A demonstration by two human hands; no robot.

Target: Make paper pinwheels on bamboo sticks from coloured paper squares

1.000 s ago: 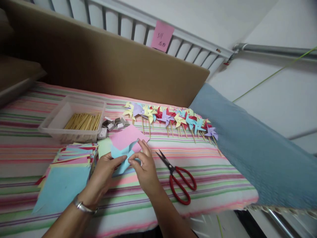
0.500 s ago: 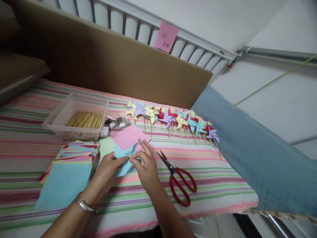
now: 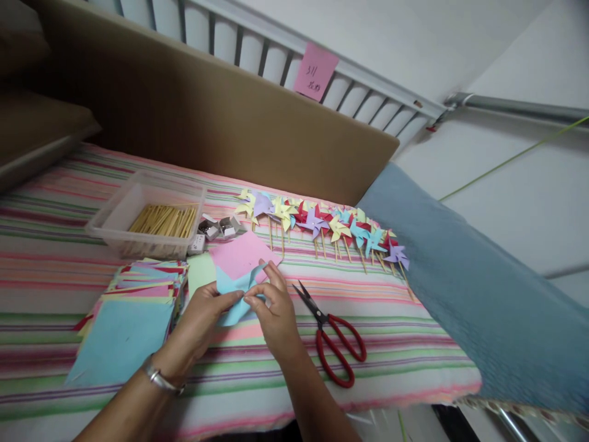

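Between my two hands is a light blue sheet of paper (image 3: 234, 283), its corners folded in toward the middle like a pinwheel. My left hand (image 3: 205, 316) is closed, with the thumb pressing near the centre of the blue paper. My right hand (image 3: 276, 310) pinches the same spot with thumb and forefinger, while its other fingers touch a raised flap. Whether a pin sits between the fingertips is too small to tell. Beneath the work lie a pink sheet (image 3: 246, 252) and a pale green sheet (image 3: 200, 273). Red-handled scissors (image 3: 329, 334) rest beside my right hand, blades apart.
A clear plastic box (image 3: 105, 230) holds wooden sticks (image 3: 165, 221). Small open boxes (image 3: 227, 226) of metal bits stand next to it. A stack of coloured paper squares (image 3: 124, 337) lies at left. Finished pinwheels (image 3: 315, 221) line the back, before a cardboard panel (image 3: 230, 129).
The whole view has shifted slightly. Both hands stay pinched at the middle of the blue paper, with hardly any movement of the fingers.
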